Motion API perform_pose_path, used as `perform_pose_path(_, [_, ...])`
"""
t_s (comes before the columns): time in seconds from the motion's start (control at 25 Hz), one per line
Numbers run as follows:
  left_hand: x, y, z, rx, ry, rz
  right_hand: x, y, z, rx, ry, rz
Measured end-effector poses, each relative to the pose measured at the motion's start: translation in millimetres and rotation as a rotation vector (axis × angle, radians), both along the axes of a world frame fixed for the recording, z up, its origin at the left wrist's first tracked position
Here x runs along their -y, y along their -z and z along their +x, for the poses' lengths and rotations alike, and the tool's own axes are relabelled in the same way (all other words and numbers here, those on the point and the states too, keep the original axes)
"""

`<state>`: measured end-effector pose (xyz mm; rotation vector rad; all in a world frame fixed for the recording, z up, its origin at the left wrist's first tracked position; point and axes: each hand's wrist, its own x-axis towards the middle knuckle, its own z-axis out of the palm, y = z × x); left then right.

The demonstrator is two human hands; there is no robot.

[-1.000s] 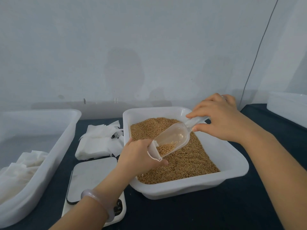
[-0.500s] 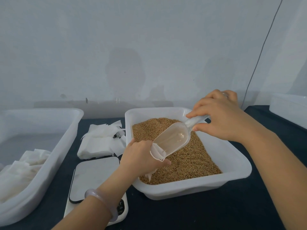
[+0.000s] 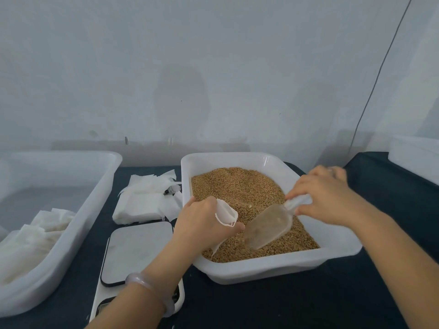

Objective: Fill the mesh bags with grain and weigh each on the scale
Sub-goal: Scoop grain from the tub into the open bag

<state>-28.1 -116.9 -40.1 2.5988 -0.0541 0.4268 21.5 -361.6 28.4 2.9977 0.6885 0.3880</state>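
A white tub (image 3: 280, 269) full of brown grain (image 3: 240, 188) stands in the middle. My left hand (image 3: 202, 224) grips a small white mesh bag (image 3: 226, 214) over the grain, its mouth held open toward the right. My right hand (image 3: 325, 200) holds the handle of a clear plastic scoop (image 3: 268, 226), whose bowl points down into the grain just right of the bag. A white scale (image 3: 137, 252) lies left of the tub, partly under my left forearm.
A stack of empty white mesh bags (image 3: 147, 200) lies behind the scale. A large white bin (image 3: 95, 205) at the left holds more white bags (image 3: 31, 243). Another white container (image 3: 415, 157) sits at the far right. A dark cloth covers the table.
The scoop has left the bag's mouth, empty, and swung down to the right into the grain. My left hand still holds the bag in the same place.
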Motion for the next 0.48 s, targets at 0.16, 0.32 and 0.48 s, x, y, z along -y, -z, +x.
perform_pose_path(0.16, [-1, 2, 0, 0.015, 0.010, -0.080, -11, 28, 4, -0.098, -0.035, 0.117])
perform_pose_path(0.32, [-4, 2, 1, 0.027, -0.004, -0.217, 13, 39, 4, -0.268, 0.032, 0.452])
perform_pose_path(0.48, [-5, 0, 0, 0.007, 0.000, -0.246, 32, 28, 1, -0.289, 0.046, 0.679])
